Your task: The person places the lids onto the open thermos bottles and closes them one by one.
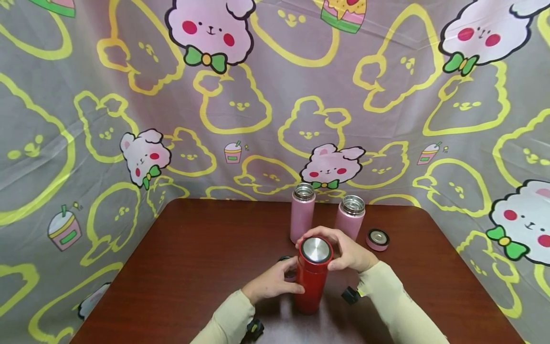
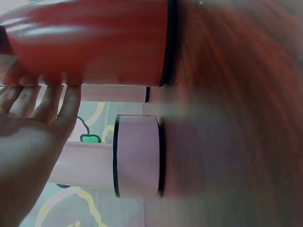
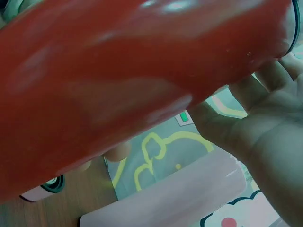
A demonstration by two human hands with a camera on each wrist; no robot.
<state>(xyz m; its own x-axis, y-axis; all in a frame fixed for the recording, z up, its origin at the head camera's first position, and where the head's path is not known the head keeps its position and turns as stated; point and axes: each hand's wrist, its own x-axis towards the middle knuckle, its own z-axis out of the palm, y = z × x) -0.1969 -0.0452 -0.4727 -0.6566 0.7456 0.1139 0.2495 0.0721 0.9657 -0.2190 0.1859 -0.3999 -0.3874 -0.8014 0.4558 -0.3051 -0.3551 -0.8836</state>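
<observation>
Left hand, right hand curled round glossy red cylindrical bottle. Round pink lid partly hidden behind left hand. Brown wooden table stretches leftward, near edge unseen.

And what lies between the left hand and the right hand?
The red bottle: the left hand grips its side, the right hand holds it higher up. The head view shows this.

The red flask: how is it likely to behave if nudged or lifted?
The red flask is tall and narrow, so a push near its top would probably tip it. Its glossy side looks smooth and may slip in bare fingers. Being round-bodied, it would likely roll if laid down.
</observation>
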